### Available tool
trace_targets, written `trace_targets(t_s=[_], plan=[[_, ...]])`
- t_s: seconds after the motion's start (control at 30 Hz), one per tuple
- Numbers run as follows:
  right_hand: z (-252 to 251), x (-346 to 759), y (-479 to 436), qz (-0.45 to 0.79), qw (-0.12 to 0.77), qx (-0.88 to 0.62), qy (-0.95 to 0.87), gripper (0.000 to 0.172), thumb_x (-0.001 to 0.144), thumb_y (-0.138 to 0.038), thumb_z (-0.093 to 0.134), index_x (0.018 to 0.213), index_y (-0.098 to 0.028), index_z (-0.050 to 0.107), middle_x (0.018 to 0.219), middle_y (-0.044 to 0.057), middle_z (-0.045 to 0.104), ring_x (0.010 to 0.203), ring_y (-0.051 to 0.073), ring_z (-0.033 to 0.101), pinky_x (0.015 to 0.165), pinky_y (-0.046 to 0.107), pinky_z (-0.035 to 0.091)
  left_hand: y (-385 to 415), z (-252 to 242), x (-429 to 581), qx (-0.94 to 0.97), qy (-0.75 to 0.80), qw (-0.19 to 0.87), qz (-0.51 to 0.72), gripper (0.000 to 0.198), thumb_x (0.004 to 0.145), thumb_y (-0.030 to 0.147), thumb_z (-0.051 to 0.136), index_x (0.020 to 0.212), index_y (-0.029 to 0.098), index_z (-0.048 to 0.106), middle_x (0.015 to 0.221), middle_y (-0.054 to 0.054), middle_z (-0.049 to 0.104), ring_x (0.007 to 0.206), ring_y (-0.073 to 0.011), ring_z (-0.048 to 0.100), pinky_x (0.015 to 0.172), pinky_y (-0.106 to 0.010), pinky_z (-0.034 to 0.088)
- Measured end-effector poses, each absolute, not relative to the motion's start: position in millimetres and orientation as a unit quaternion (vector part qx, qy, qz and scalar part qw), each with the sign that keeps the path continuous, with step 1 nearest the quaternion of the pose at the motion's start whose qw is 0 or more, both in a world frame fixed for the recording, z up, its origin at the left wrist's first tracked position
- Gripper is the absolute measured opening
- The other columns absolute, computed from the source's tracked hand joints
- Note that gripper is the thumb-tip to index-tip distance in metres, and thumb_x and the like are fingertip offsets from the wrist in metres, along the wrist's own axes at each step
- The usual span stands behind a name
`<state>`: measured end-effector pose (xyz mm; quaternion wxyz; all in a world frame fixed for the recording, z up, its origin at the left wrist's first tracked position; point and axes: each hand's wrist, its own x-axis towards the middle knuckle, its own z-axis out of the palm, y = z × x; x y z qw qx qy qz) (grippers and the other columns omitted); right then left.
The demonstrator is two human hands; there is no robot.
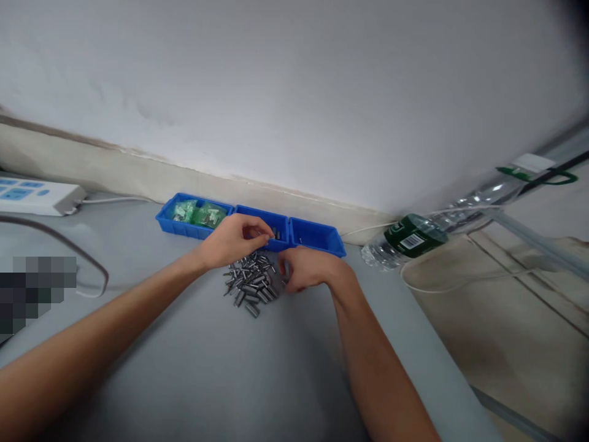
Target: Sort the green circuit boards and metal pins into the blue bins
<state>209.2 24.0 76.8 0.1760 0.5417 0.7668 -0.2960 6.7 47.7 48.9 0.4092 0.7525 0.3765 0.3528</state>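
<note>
Metal pins [251, 285] under curled right hand [306, 269], left hand [234, 239] pinched above.

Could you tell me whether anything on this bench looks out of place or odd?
Two things stand out. A plastic bottle lies on its side at the bench's right edge, beside the blue bins. Small metal pins lie in a loose heap on the bench, between the hands, not in a bin.

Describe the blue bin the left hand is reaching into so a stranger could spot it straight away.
Along the foot of the white wall, three blue bins sit in a row on the grey table. It is the middle bin, under the left hand; the left bin holds green packets.
</note>
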Motion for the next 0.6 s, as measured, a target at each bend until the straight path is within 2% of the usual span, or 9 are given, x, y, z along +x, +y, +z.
trace_targets(t_s=[0.13, 0.27, 0.37, 0.47, 0.6], plan=[[84.6, 218.8, 24.8, -0.31, 0.092, 0.506, 0.8, 0.029, 0.067, -0.021, 0.074, 0.096, -0.02, 0.074, 0.076, 0.002, 0.072, 0.069, 0.019, 0.066, 0.057, 0.027, 0.044, 46.0, 52.1, 4.6, 0.766, 0.372, 0.417, 0.317, 0.017, 0.085, 0.033, 0.067, 0.09, 0.02, 0.077, 0.086, -0.004, 0.078, 0.08, -0.0195, 0.071, 0.072, -0.029, 0.054], [91.8, 227.4, 23.1, -0.366, -0.03, 0.486, 0.793, 0.022, 0.073, -0.021, 0.069, 0.095, -0.021, 0.074, 0.076, 0.001, 0.07, 0.07, 0.017, 0.064, 0.059, 0.027, 0.045, 45.9, 52.7, 2.3, 0.775, 0.368, 0.417, 0.3, 0.02, 0.086, 0.033, 0.066, 0.092, 0.019, 0.078, 0.086, -0.004, 0.078, 0.079, -0.0195, 0.07, 0.072, -0.03, 0.053], [93.6, 230.2, 22.9, -0.424, -0.14, 0.464, 0.765, 0.017, 0.077, -0.028, 0.074, 0.091, -0.021, 0.065, 0.075, -0.001, 0.067, 0.07, 0.016, 0.062, 0.062, 0.026, 0.045, 46.5, 51.6, 1.5, 0.773, 0.36, 0.428, 0.3, 0.02, 0.086, 0.033, 0.066, 0.093, 0.019, 0.078, 0.088, -0.005, 0.078, 0.082, -0.0199, 0.07, 0.074, -0.031, 0.053], [93.9, 228.9, 23.4, -0.442, -0.222, 0.445, 0.747, 0.03, 0.076, -0.038, 0.081, 0.081, -0.021, 0.056, 0.072, -0.003, 0.061, 0.068, 0.014, 0.058, 0.062, 0.026, 0.044, 46.0, 52.0, 2.3, 0.762, 0.354, 0.454, 0.297, 0.019, 0.087, 0.032, 0.067, 0.096, 0.019, 0.078, 0.09, -0.005, 0.079, 0.083, -0.0199, 0.071, 0.074, -0.03, 0.054], [92.1, 224.0, 23.5, -0.441, -0.262, 0.445, 0.734, 0.04, 0.07, -0.044, 0.087, 0.075, -0.02, 0.056, 0.073, -0.002, 0.059, 0.07, 0.013, 0.057, 0.065, 0.027, 0.046, 43.1, 53.7, 5.7, 0.709, 0.338, 0.534, 0.312, 0.021, 0.088, 0.035, 0.068, 0.096, 0.017, 0.076, 0.091, -0.007, 0.079, 0.082, -0.0183, 0.072, 0.076, -0.03, 0.056]])
